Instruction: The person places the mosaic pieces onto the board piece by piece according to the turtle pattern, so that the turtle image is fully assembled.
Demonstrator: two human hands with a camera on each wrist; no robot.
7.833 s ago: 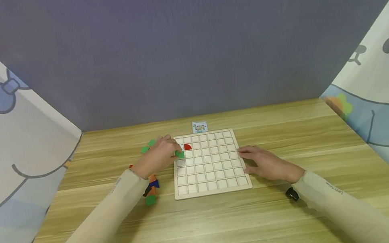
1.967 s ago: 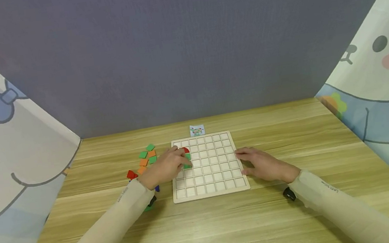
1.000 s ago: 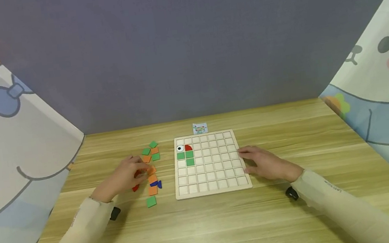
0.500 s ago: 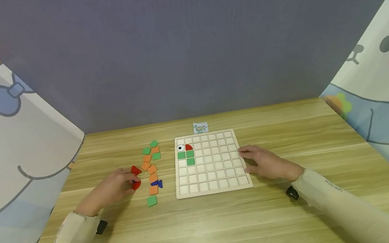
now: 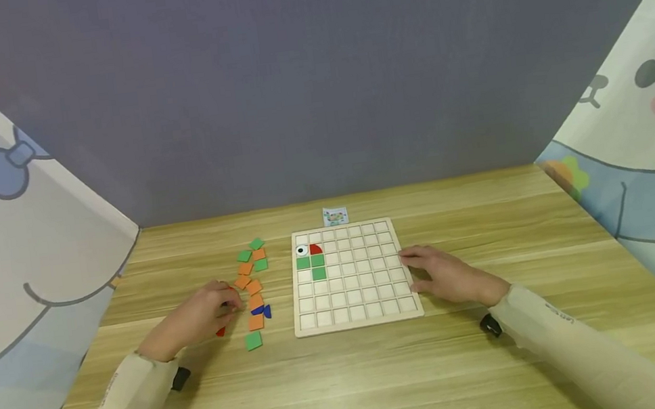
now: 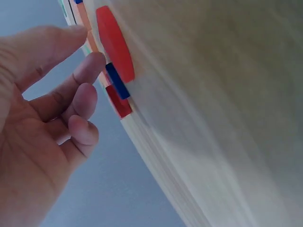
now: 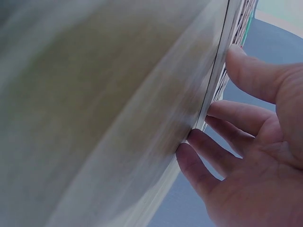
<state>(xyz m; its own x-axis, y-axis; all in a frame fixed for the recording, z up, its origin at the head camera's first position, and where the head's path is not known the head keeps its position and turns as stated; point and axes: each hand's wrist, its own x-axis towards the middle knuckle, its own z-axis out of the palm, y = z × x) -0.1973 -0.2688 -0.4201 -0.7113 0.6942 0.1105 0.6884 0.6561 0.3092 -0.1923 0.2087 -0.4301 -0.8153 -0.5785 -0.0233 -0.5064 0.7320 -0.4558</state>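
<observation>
My left hand [image 5: 197, 316] is low over red pieces at the left of the table, one red piece [image 5: 220, 332] showing beneath it. In the left wrist view its fingers are loosely bent, thumb and forefinger apart with nothing seen between them. Near them lie a red curved piece [image 6: 116, 45], a blue piece [image 6: 117, 80] and another red piece [image 6: 118, 101]. Fingertips of my right hand [image 5: 453, 278] rest at the right edge of a wooden grid board [image 5: 367, 281]. The board bears an eye disc [image 5: 302, 250], a red quarter-circle [image 5: 316, 249] and green square tiles [image 5: 319, 274].
Between left hand and board runs a loose column of orange tiles [image 5: 254, 286], green tiles [image 5: 253, 340] and blue rounded pieces [image 5: 267, 311]. A small printed card [image 5: 335, 216] lies behind the board. A grey panel [image 5: 313, 83] stands along the table's far edge.
My left hand has left the board, where more green tiles now lie, and gone to the red pieces at the left. A red piece has shifted nearer to me. The right hand stays.
</observation>
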